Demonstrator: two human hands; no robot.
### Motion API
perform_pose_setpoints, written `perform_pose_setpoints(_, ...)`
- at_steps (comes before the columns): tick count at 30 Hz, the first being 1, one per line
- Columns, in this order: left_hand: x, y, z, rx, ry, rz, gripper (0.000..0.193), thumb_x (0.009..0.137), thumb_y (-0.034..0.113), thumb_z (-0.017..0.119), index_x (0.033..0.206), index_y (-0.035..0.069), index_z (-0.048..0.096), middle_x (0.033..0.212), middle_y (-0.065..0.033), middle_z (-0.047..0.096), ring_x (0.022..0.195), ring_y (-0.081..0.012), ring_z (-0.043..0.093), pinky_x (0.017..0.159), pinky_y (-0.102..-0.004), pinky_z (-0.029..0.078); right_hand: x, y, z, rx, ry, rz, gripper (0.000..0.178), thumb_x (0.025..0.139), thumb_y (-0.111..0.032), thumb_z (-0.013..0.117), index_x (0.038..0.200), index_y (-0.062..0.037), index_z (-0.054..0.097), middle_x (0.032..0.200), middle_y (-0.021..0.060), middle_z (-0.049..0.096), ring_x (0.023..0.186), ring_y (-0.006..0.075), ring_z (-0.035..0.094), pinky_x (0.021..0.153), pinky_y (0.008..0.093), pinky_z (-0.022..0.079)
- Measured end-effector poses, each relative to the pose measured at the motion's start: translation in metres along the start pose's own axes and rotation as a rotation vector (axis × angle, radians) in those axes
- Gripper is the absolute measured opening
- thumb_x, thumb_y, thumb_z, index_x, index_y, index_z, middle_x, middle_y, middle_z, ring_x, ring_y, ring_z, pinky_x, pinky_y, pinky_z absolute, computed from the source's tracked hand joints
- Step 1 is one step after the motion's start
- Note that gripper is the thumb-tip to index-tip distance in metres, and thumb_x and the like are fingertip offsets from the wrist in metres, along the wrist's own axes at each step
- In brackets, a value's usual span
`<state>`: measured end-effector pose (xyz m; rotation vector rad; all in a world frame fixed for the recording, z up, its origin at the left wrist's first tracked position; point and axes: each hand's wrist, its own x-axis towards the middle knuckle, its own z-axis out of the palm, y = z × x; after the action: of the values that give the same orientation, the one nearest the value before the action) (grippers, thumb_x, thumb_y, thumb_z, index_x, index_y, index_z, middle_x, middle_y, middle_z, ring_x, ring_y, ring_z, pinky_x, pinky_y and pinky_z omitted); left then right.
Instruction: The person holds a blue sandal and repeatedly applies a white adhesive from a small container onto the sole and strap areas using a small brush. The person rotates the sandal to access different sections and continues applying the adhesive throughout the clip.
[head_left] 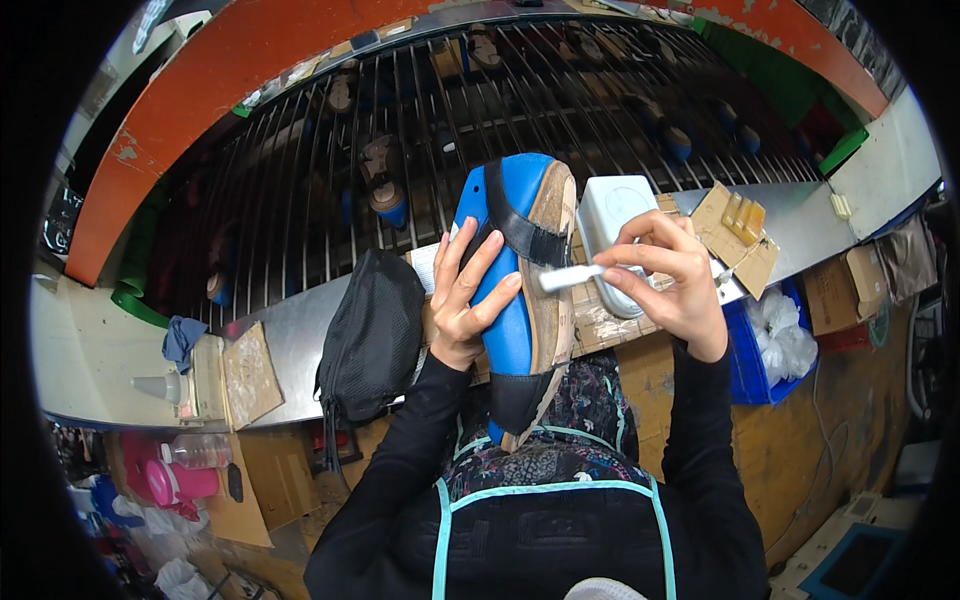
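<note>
My left hand (462, 308) grips a blue shoe last (508, 335) with an unfinished sandal fitted on it. Black straps cross the last near its toe and heel, and the brown sole edge (552, 312) faces right. Between thumb and fingers, my right hand (672, 278) pinches a small white brush (570, 278). Its tip, slightly blurred, is at the sole's edge just below the front strap; I cannot tell whether it touches. Behind the right fingers stands a white plastic container (612, 205), partly hidden.
Ahead runs a rack of metal bars (290, 190) with several sandals on lasts, under an orange frame (190, 100). A black pouch (372, 335) lies left on the metal ledge. To the right are cardboard with yellowish sticks (742, 218) and a blue bin (745, 350) of plastic bags.
</note>
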<state>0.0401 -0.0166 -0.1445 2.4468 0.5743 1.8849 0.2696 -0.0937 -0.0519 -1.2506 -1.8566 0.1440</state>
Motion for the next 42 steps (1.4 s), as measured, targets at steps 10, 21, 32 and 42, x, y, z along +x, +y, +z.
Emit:
perform_pose_setpoints(10,0.009,0.002,0.007,-0.086,0.175,-0.064,0.037,0.078,0.012,0.073,0.111,0.020,0.058,0.132,-0.0159,0.057,0.126,-0.0424,0.049,0.105,-0.0586,0.037,-0.014,0.004,0.020,0.382,0.132,0.079,0.014,0.078,-0.006,0.076,0.092,-0.0048,0.075,0.096,0.0064,0.061,0.076,0.0130,0.058,0.062,0.0228,0.047)
perform_pose_setpoints(21,-0.007,-0.008,-0.003,0.149,0.149,-0.056,0.043,0.076,0.015,0.076,0.114,0.024,0.056,0.134,-0.0127,0.055,0.126,-0.0427,0.049,0.105,-0.0593,0.036,-0.063,-0.027,0.061,0.475,0.219,0.408,0.016,0.082,-0.005,0.072,0.098,-0.0017,0.074,0.093,0.0064,0.057,0.082,0.0112,0.055,0.066,0.0221,0.043)
perform_pose_setpoints(32,-0.019,-0.015,-0.006,0.171,0.091,-0.010,0.043,0.074,0.018,0.076,0.113,0.027,0.059,0.130,-0.0093,0.060,0.124,-0.0409,0.051,0.105,-0.0583,0.035,-0.038,-0.027,0.076,0.055,0.320,0.289,0.021,0.077,-0.009,0.076,0.098,-0.0098,0.076,0.093,0.0036,0.060,0.066,0.0117,0.051,0.075,0.0287,0.032)
perform_pose_setpoints(42,-0.017,-0.018,-0.012,0.209,0.033,-0.009,0.041,0.073,0.017,0.077,0.110,0.029,0.062,0.129,-0.0067,0.061,0.123,-0.0405,0.052,0.107,-0.0569,0.034,-0.030,-0.031,0.082,-0.397,0.424,0.051,0.030,0.072,-0.010,0.079,0.101,-0.0142,0.075,0.094,0.0024,0.060,0.078,0.0141,0.055,0.077,0.0327,0.026)
